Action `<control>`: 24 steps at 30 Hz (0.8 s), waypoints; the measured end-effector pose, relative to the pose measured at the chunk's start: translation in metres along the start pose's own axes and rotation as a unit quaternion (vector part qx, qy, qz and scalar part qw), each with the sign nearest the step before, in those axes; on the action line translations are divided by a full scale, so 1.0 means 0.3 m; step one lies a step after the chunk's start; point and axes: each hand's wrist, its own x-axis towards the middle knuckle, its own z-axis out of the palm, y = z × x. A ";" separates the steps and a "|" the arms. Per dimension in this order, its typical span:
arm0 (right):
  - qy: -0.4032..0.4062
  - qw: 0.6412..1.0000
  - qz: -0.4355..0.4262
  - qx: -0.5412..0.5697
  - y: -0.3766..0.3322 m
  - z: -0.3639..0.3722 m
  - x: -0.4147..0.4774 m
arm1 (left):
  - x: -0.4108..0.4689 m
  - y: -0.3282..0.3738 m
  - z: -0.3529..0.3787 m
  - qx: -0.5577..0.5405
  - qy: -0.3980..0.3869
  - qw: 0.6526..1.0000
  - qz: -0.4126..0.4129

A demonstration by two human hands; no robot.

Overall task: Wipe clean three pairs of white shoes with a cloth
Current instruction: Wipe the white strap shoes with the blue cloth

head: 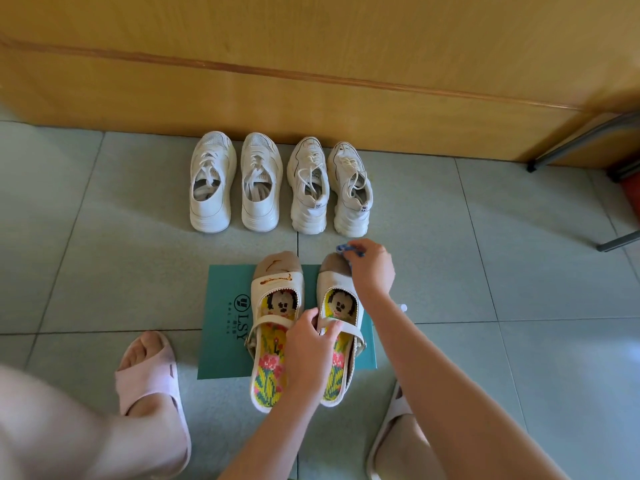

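Note:
Two white strap shoes with cartoon insoles stand side by side on a green box lid (pixel 221 327). The left strap shoe (pixel 275 299) has brown stains across its tan toe. My left hand (pixel 310 348) grips the strap of the right strap shoe (pixel 334 282). My right hand (pixel 372 266) holds a blue cloth (pixel 346 249) against that shoe's toe, and most of the cloth is hidden in my fingers. Farther back, two pairs of white sneakers, one pair (pixel 233 181) on the left and one pair (pixel 329 188) on the right, stand in a row by the wall.
My feet in pale slippers rest on the grey tiled floor, one slipper (pixel 149 386) at the left, the other slipper (pixel 391 427) at the right. A yellow wooden panel (pixel 311 64) runs behind the sneakers. Metal furniture legs (pixel 581 140) stand at the far right.

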 end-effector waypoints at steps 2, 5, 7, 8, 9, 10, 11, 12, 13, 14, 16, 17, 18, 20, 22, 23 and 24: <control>0.002 1.000 -0.016 -0.014 -0.017 0.014 -0.017 | 0.002 0.003 -0.002 -0.003 -0.001 1.000 -0.003; -0.012 0.996 -0.076 -0.048 -0.047 0.021 -0.044 | 0.004 0.006 -0.002 -0.008 -0.001 1.000 -0.006; -0.041 0.988 -0.127 -0.074 -0.050 0.036 -0.062 | 0.006 0.004 -0.002 -0.007 0.001 1.000 -0.005; -0.060 0.983 -0.146 -0.091 -0.048 0.043 -0.074 | 0.006 0.004 -0.003 -0.007 0.004 1.000 -0.006; -0.074 0.978 -0.163 -0.111 -0.043 0.050 -0.083 | 0.008 0.003 -0.003 -0.008 0.006 1.000 -0.006; -0.087 0.972 -0.179 -0.128 -0.038 0.054 -0.089 | 0.009 0.004 -0.004 -0.007 0.009 1.000 -0.005; -0.097 0.966 -0.193 -0.142 -0.034 0.056 -0.093 | 0.011 0.003 -0.003 -0.005 0.010 1.000 -0.005; -0.107 0.960 -0.207 -0.153 -0.030 0.055 -0.094 | 0.012 0.004 -0.003 -0.005 0.010 1.000 -0.006; -0.119 0.954 -0.221 -0.164 -0.027 0.053 -0.095 | 0.012 0.004 -0.002 -0.006 0.010 1.000 -0.009; -0.131 0.946 -0.236 -0.179 -0.024 0.050 -0.096 | 0.012 0.003 -0.002 -0.007 0.011 1.000 -0.011; -0.151 0.928 -0.264 -0.215 -0.016 0.042 -0.096 | 0.011 -0.002 -0.002 -0.009 0.012 1.000 -0.010; -0.162 0.920 -0.272 -0.230 -0.014 0.034 -0.095 | 0.011 -0.005 -0.002 -0.008 0.013 1.000 -0.006; -0.173 0.914 -0.275 -0.242 -0.017 0.021 -0.095 | 0.010 -0.006 -0.002 -0.008 0.013 1.000 -0.003; -0.199 0.907 -0.270 -0.254 -0.026 -0.011 -0.094 | 0.009 -0.007 0.002 -0.007 0.015 1.000 0.000; -0.236 0.907 -0.257 -0.237 -0.039 -0.047 -0.088 | 0.009 -0.009 0.008 -0.003 0.018 1.000 -0.001; -0.266 0.908 -0.245 -0.213 -0.045 -0.068 -0.083 | 0.008 -0.010 0.011 -0.002 0.020 1.000 -0.002; -0.299 0.909 -0.226 -0.179 -0.046 -0.089 -0.073 | 0.008 -0.011 0.013 -0.004 0.021 1.000 -0.003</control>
